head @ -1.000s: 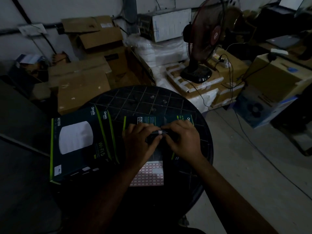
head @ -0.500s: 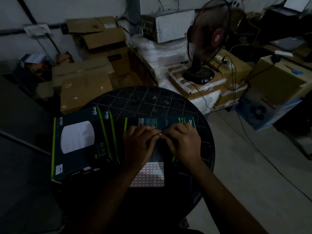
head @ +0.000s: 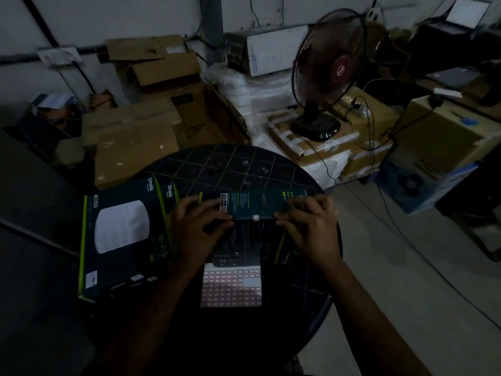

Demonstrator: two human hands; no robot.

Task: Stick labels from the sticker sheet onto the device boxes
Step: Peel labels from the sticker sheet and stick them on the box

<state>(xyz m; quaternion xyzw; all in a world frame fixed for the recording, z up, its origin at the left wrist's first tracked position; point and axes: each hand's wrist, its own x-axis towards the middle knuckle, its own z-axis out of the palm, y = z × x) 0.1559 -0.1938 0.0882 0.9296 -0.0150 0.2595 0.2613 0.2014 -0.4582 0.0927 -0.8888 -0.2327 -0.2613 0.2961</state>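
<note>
Dim light falls on a round black table [head: 244, 164] whose top is ribbed in a grid of squares. Nearest the person, a sticker sheet [head: 231, 289] of small red-edged labels lies flat on the table, with a blank patch at its upper right corner. Just beyond it sits the middle device box [head: 257, 229], dark with green print, and both hands rest on it. The left hand [head: 193, 234] lies over the box's left part with its fingers curled, the fingertips pressing at the box's top edge. The right hand [head: 309, 229] does the same on the right part, its fingers bent against the same edge. Between the two hands a small pale label [head: 256, 217] sits stuck on that edge, touched by neither hand. To the left, touching the middle box, lies another device box [head: 122, 234] showing a white round device and green trim. Farther off, beyond the table, brown cardboard cartons [head: 141, 147] are heaped against the wall, and a standing fan [head: 329, 71] rests on packaging to the right.
</note>
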